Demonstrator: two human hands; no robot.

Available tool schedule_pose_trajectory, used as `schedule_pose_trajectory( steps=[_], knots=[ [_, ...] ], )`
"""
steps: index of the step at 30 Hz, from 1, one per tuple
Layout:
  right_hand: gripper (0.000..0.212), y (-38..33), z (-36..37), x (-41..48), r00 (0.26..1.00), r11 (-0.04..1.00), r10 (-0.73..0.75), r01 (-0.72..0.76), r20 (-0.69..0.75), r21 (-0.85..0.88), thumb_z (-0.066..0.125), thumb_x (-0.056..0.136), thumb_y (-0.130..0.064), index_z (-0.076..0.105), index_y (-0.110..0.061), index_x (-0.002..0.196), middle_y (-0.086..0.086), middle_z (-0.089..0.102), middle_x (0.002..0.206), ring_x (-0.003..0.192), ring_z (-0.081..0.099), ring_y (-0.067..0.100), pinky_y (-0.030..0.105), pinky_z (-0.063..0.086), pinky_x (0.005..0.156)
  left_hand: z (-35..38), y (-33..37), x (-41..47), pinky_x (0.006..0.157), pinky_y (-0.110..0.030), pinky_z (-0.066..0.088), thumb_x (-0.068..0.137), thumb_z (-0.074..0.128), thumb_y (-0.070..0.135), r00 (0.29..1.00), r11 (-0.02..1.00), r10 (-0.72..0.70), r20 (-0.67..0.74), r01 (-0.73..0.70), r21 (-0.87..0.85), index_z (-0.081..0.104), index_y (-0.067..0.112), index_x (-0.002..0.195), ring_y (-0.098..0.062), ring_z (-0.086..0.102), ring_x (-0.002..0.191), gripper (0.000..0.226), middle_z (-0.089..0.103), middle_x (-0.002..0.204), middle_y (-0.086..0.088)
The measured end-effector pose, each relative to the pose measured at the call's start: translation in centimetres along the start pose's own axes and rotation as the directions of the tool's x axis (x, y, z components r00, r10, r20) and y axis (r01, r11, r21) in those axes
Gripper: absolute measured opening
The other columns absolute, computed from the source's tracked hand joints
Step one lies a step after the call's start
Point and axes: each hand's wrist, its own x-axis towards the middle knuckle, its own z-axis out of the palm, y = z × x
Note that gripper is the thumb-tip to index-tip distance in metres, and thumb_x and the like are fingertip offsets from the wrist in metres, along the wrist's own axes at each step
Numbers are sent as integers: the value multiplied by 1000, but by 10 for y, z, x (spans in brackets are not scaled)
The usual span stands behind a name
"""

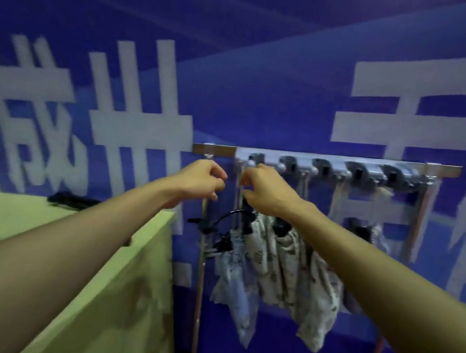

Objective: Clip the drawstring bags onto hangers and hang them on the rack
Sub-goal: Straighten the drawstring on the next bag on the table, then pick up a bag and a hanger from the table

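A metal rack (442, 170) with a row of grey hooks stands against the blue wall. My right hand (269, 192) is just under the rack's left end, fingers closed on the thin metal hook of a black clip hanger (223, 220). Several pale leaf-patterned drawstring bags (281, 261) hang from that hanger's clips below my hand. My left hand (201, 182) hovers beside it in front of the rack's left post, fingers curled, with nothing visible in them. Another bag (370, 234) hangs further right, partly hidden by my right forearm.
A light green table (126, 292) stands to the left of the rack, with a black object (72, 200) at its far edge. The blue wall with large white characters is directly behind the rack.
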Motion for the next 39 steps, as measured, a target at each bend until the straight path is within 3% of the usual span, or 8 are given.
schedule_pose_trajectory(
  steps=[4,7,11,13,19,24,30,39],
  knots=[
    [27,-85,61,13,970,991,-129,116,206,71,59,89,-24,61,-12,113,11,61,115,109,56,28,36,46,88,-66,-80,-62,65,-25,45,91,56,6,988,993,-117,-104,116,-9,60,17,99,-14,62,68,14,64,87,-5],
    [26,-148,108,20,935,974,-209,170,288,152,59,91,-30,63,-12,109,9,66,110,106,58,28,37,49,85,-109,-136,-113,57,-16,45,91,54,2,959,974,-224,-171,224,-24,62,13,100,-14,62,69,16,66,87,-7],
    [26,-224,157,24,907,933,-291,198,305,301,55,94,-28,64,-8,108,10,66,110,102,59,26,29,40,74,-154,-201,-165,70,-28,49,92,51,6,904,938,-347,-249,339,-74,62,14,106,-16,66,77,20,74,86,-3],
    [28,-246,178,23,920,902,-282,157,272,403,55,95,-28,64,-9,114,8,66,112,102,60,21,29,45,79,-166,-228,-179,61,-25,50,93,50,9,871,927,-374,-318,364,-91,61,17,105,-17,66,78,19,74,87,-3],
    [18,-255,230,10,912,891,-300,164,279,423,63,91,-27,63,-18,106,-2,54,99,88,51,12,20,38,71,-157,-296,-195,58,-29,44,97,51,25,804,877,-420,-421,479,39,60,17,99,-16,58,64,12,64,84,-2],
    [13,-269,248,18,913,888,-340,232,227,397,56,93,-9,56,-22,91,-5,48,94,85,44,9,13,33,66,-145,-315,-194,57,-31,36,82,67,49,774,834,-428,-467,537,125,51,17,97,-14,56,70,38,58,89,2],
    [15,-301,271,37,915,890,-320,202,246,409,50,92,-4,59,-15,99,4,52,99,94,50,21,23,34,73,-143,-313,-195,73,-32,39,84,67,44,764,823,-409,-500,546,161,53,18,104,-16,52,88,36,48,103,2],
    [17,-300,278,37,937,854,-343,284,61,437,50,97,-7,57,-16,110,3,51,104,98,43,15,23,38,75,-144,-313,-199,71,-30,52,86,64,21,736,849,-370,-567,516,115,68,15,89,-13,61,74,7,65,75,6]
  ],
)
